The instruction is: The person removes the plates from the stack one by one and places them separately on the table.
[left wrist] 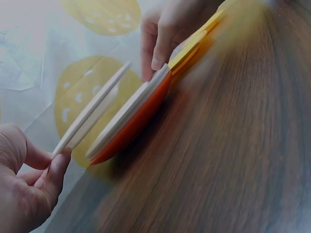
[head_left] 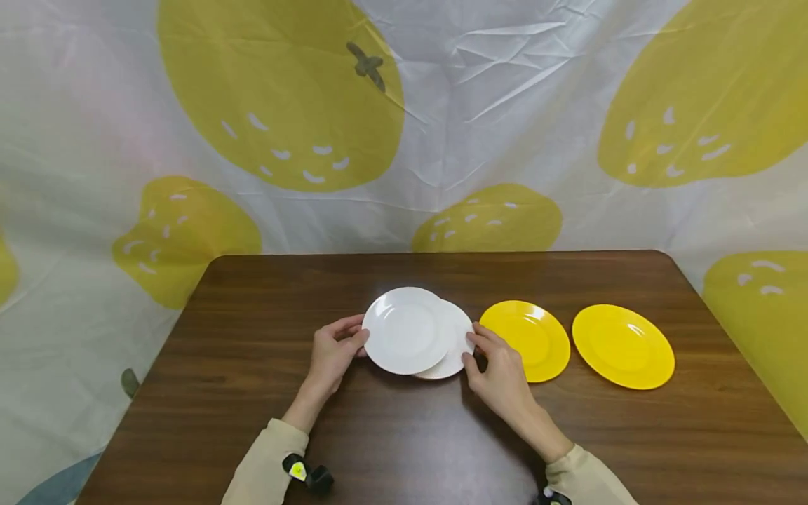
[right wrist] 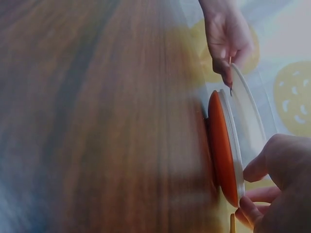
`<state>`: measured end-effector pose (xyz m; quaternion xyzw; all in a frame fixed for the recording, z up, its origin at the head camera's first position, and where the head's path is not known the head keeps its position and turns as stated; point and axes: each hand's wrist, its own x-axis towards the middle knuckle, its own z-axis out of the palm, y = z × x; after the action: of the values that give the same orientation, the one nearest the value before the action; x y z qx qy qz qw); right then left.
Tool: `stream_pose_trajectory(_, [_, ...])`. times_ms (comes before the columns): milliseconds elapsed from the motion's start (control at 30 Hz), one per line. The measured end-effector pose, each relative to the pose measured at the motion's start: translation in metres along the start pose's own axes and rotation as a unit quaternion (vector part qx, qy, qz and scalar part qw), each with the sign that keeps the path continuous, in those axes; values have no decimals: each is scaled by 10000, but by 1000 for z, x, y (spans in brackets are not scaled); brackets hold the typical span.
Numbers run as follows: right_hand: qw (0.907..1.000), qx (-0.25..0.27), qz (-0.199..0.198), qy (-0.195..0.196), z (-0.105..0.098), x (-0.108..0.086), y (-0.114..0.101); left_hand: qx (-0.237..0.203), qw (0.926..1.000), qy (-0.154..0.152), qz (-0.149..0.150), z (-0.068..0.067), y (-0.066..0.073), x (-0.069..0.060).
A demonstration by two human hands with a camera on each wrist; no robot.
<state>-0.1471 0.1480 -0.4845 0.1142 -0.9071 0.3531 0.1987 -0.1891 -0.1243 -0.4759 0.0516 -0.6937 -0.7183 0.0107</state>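
Note:
My left hand [head_left: 331,354] pinches the left rim of a white plate [head_left: 407,331] between thumb and fingers. In the left wrist view this plate [left wrist: 92,109] is tilted and raised, with a gap below it. Under it, shifted right, lies another white plate [head_left: 456,344], partly covered by the upper one. An orange dish [right wrist: 221,145] sits directly beneath that lower plate, mostly hidden in the head view. My right hand [head_left: 501,375] holds the lower white plate's right rim with thumb and fingers.
Two yellow plates [head_left: 536,344] [head_left: 623,347] lie side by side to the right on the brown wooden table [head_left: 391,435]. The left one is close to my right hand. A white curtain [head_left: 454,105] with yellow fruit prints hangs behind the table's back edge.

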Motion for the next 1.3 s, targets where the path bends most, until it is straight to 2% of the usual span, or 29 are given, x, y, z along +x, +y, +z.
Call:
stream_pose_trajectory(300, [9998,-148,-142,-49,0,0,-3,230,9995,227,60,-21,7,2])
stream_pose_trajectory(633, [9996,-265,-52,-80,0,1,-4,486,9982,345,9,-50,14,7])
stream_pose_trajectory(967, [9994,-314,37,-151,2,-1,-4,835,9947,601,-70,-69,11,3])
stream_pose_trajectory(1300, [9993,-348,-71,-87,1,-3,-4,1131,9902,790,-198,-89,7,-4])
